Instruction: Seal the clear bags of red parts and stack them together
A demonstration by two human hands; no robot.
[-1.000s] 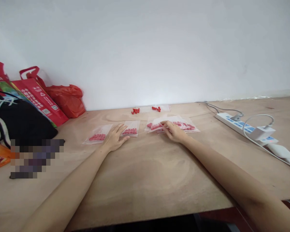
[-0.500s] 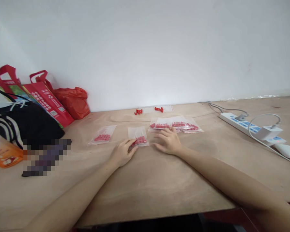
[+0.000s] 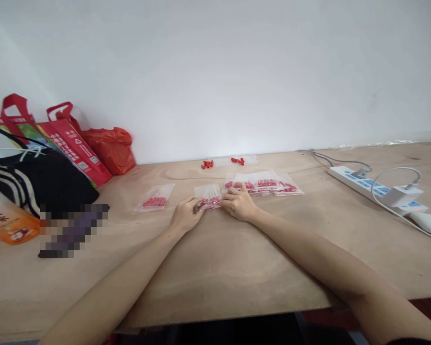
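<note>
A small clear plastic bag (image 3: 207,190) with several red pieces in it lies between my hands on the wooden table. My left hand (image 3: 187,213) pinches its left edge, thumb in front. On the opposite edge, the fingers of my right hand (image 3: 239,203) are closed, with the index finger raised. Just behind my right hand is a pile of similar filled bags (image 3: 273,183), partly covered by that hand. Another filled bag (image 3: 154,201) lies flat to the left. What the red pieces are is too small to tell.
Loose red pieces (image 3: 207,164) and a flat clear bag (image 3: 251,160) lie by the wall. A power strip (image 3: 359,182) with plugs and cables is at the right. Red shopping bags (image 3: 73,148), a black bag (image 3: 53,182) and an orange package (image 3: 14,225) crowd the left.
My right hand has moved left and closed at the right edge of the small bag. The bag's lower edge is now gripped from both sides. The view has shifted slightly.
</note>
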